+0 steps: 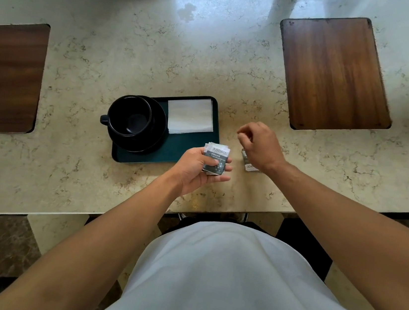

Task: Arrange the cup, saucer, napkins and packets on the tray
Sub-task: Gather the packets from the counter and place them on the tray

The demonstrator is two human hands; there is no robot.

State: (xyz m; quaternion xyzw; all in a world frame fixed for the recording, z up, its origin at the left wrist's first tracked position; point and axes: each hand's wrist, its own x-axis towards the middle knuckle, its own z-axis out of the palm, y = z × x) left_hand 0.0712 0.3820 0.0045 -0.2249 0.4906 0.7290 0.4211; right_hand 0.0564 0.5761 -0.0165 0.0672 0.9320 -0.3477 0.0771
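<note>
Packets being gathered beside the tray, centre of frame.
Left hand (pixel 197 169) grips a stack of packets (pixel 216 159) at the tray's (pixel 186 149) lower right corner; right hand (pixel 259 144), fingers loosely curled and empty, hovers over another packet (pixel 248 162); cup (pixel 130 116) on saucer (pixel 148 137), napkins (pixel 190 115) alongside.

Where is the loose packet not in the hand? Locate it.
In the head view, the loose packet lies on the counter, right of the tray, partly hidden under the right hand.
</note>
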